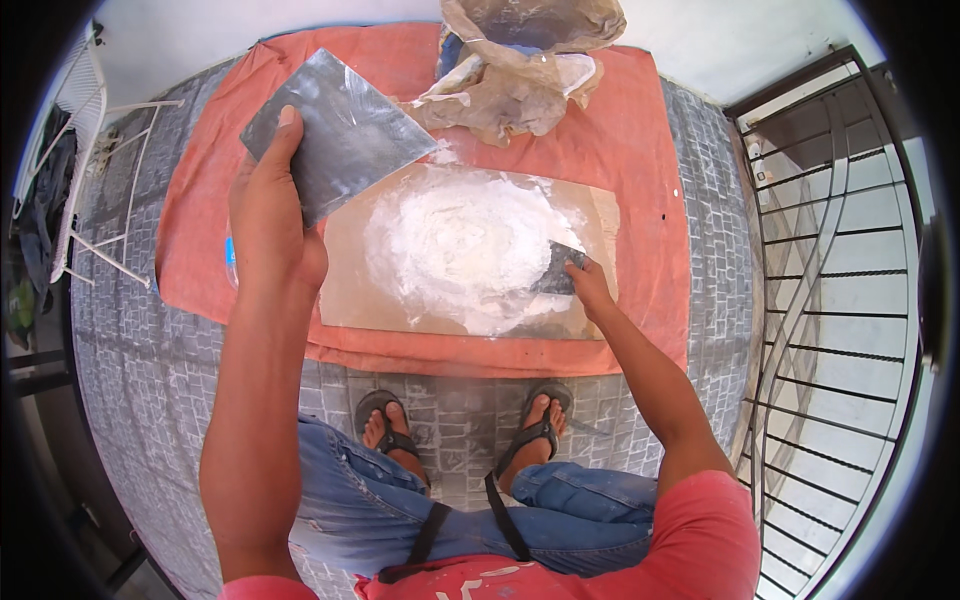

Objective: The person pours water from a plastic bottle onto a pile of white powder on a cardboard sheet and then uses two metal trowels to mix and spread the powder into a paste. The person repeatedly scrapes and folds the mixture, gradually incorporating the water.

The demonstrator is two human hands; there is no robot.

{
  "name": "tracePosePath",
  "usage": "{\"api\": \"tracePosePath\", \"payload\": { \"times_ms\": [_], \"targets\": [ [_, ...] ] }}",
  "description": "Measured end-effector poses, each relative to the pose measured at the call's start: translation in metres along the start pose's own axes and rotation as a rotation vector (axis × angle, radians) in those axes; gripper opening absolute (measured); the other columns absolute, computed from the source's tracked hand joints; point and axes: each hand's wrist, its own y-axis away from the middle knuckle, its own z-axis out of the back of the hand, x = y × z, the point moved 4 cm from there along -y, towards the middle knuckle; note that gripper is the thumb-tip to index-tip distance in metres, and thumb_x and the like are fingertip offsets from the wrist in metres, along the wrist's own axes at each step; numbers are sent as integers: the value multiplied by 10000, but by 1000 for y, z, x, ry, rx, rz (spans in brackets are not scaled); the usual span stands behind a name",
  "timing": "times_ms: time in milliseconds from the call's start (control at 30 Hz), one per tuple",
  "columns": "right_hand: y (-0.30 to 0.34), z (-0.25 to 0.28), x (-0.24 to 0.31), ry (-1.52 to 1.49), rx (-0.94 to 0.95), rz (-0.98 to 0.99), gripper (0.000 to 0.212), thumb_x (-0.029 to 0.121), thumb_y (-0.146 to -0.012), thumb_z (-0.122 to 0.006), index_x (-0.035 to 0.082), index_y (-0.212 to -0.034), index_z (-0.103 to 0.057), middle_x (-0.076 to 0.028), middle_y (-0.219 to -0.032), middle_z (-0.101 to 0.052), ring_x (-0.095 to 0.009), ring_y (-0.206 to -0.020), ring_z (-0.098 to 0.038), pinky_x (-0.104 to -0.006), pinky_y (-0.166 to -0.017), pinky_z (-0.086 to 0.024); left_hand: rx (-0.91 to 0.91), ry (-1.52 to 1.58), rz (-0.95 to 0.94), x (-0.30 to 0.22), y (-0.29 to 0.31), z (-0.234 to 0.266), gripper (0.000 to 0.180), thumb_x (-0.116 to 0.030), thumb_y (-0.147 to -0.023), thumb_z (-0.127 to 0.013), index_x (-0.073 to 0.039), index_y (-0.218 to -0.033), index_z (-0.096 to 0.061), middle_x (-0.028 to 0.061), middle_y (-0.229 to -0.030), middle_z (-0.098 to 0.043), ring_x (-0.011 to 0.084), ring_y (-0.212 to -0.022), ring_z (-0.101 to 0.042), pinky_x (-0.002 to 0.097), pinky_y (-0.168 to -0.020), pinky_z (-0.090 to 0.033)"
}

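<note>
My left hand grips a flat, square grey metal plate by its near left edge, thumb on top. The plate is raised, tilted, and bears pale smears. My right hand is closed on a smaller dark grey flat blade, whose handle, if any, is hidden. That blade touches the right side of a heap of white powder. The powder spreads with a shallow hollow in its middle over a brown board.
An orange-red cloth lies under the board on grey patterned paving. Beyond stands an open, crumpled brown sack. A white metal rack is at left, a dark barred gate at right. My sandalled feet are near the cloth's edge.
</note>
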Motion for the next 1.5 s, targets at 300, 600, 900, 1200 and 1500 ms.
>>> {"api": "tracePosePath", "payload": {
  "times_ms": [300, 600, 900, 1200, 1500],
  "targets": [
    [20, -34, 116, 536, -31, 313, 338, 244, -982, -646, -72, -1078, -719, -316, -1004, -749, -483, -975, -735, -521, -860, -564, 13, -34, -68, -7, 1, 2, 419, -286, -1076, -731, 23, -1350, -659, 86, -1254, -731, 176, -1142, -699, 350, -1013, -561],
    [-6, -46, 129, 656, 121, 61, 389, 192, -895, -606, -144, -1064, -708, -354, -996, -756, -434, -887, -790, -495, -784, -625, 6, 8, -88, -12, -6, 9, 380, -257, -1069, -732, 20, -1322, -673, 81, -1223, -746, 171, -1101, -704, 342, -982, -569],
    [-11, -82, 129, 631, 187, -78, 333, 158, -872, -612, -165, -855, -694, -245, -754, -727, -324, -604, -746, -395, -540, -612, 23, 31, -87, -10, -16, 14, 378, -246, -1067, -729, 31, -1318, -669, 84, -1211, -744, 171, -1092, -704, 343, -971, -570],
    [-11, -110, 132, 409, 242, -130, 335, 136, -874, -568, -178, -848, -684, -253, -758, -731, -352, -615, -771, -390, -579, -619, 21, 104, -65, -1, -30, 15, 354, -217, -1060, -736, 50, -1285, -680, 83, -1207, -749, 162, -1083, -709, 327, -970, -562],
    [-15, -110, 202, 874, 361, 75, 408, 156, -880, -567, -179, -1072, -698, -335, -947, -764, -378, -673, -783, -416, -650, -636, 83, 105, -10, 7, -34, 17, 350, -247, -1079, -724, 35, -1284, -695, 66, -1227, -734, 160, -1105, -708, 332, -1003, -581]
  ]
}}
